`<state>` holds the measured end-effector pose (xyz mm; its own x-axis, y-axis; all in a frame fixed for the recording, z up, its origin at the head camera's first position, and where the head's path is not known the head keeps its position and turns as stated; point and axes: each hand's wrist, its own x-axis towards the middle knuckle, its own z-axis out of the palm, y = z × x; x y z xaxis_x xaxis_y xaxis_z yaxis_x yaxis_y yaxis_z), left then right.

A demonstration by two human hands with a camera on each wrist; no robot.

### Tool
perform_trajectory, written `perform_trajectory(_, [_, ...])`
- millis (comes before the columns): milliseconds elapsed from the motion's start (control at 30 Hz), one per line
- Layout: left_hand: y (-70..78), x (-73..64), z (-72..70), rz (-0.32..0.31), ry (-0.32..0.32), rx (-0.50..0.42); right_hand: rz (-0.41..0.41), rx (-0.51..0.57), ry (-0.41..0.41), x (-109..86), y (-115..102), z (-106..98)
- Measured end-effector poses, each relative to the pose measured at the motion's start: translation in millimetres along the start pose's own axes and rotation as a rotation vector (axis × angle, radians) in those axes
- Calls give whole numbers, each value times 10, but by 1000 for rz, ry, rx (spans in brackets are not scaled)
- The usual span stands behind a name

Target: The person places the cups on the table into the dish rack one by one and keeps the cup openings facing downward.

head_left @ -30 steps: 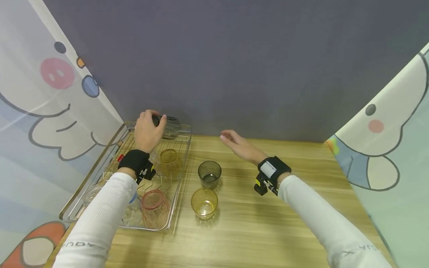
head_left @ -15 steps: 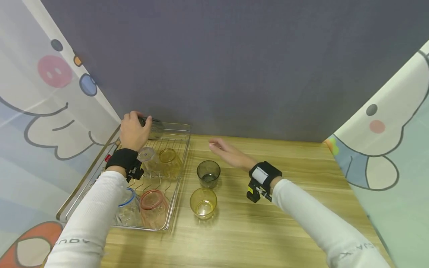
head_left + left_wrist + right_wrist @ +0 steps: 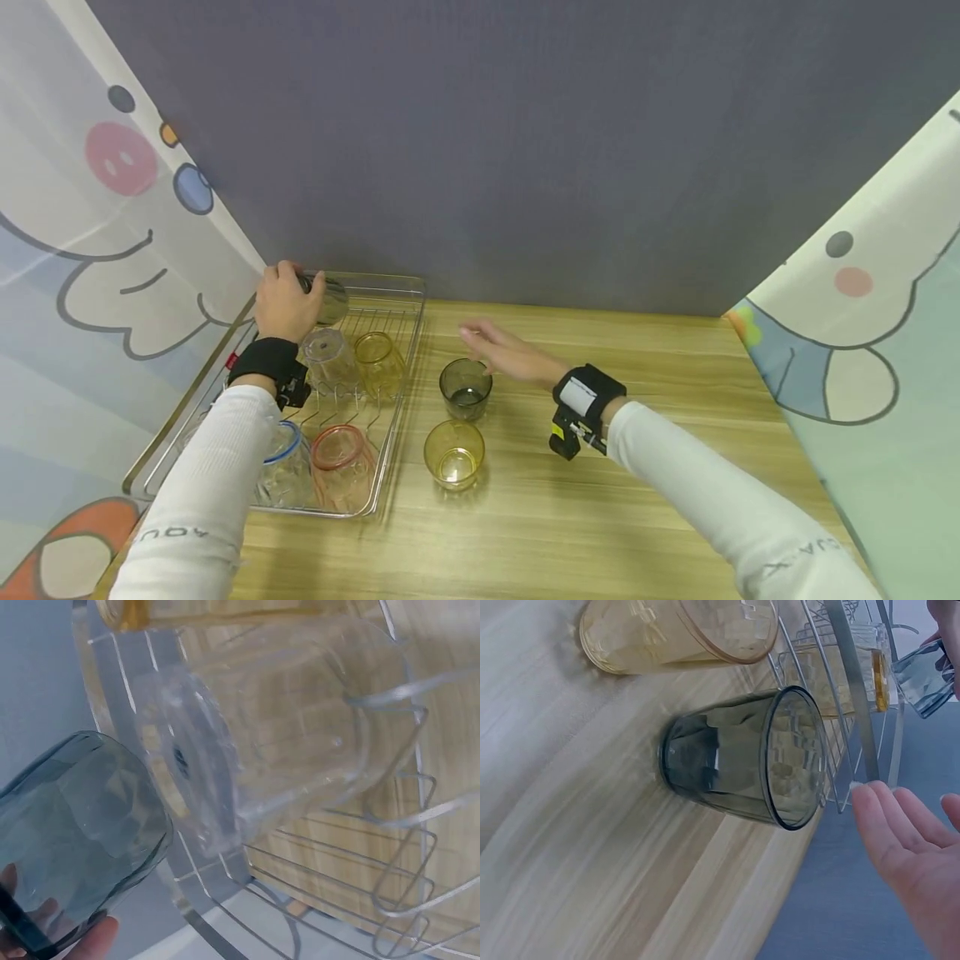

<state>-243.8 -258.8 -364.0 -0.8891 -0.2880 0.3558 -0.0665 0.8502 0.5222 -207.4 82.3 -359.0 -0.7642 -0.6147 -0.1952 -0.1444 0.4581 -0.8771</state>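
Observation:
My left hand (image 3: 287, 304) grips a smoky grey glass (image 3: 332, 302) by its rim end, over the back left of the wire dish rack (image 3: 191, 392). In the left wrist view this grey glass (image 3: 82, 817) lies tilted, its base close to an upturned clear glass (image 3: 292, 727); I cannot tell whether they touch. My right hand (image 3: 510, 354) hovers with relaxed fingers and holds nothing. Just below it, a second grey glass (image 3: 467, 392) stands upright on the wooden table, with an amber glass (image 3: 455, 454) nearer me.
Within the rack, an amber glass (image 3: 380, 367) sits upside down beside the clear one. At its front are a red-rimmed glass (image 3: 345, 471) and a blue-rimmed glass (image 3: 287, 475), the latter partly behind my left sleeve. A grey wall (image 3: 525, 167) rises behind the table.
My left hand has carried the grey glass leftward and slightly down over the rack. My right hand has drifted left and down, closer to the standing grey glass.

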Motion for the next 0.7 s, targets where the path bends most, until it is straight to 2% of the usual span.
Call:
perform_trajectory(167, [-70,-1,16,-21,-8,14,49,47,-26,7,17,52])
perform_trajectory(333, [-114,3,31,-11,-27,58,77,111,-32,15,26,128])
perform_trajectory(500, [-174,20,44,-22,-92,112,90,168,-30,27,48,201])
perform_trajectory(700, [-278,50,34,-56,-209,151,89,200,-68,17,47,276])
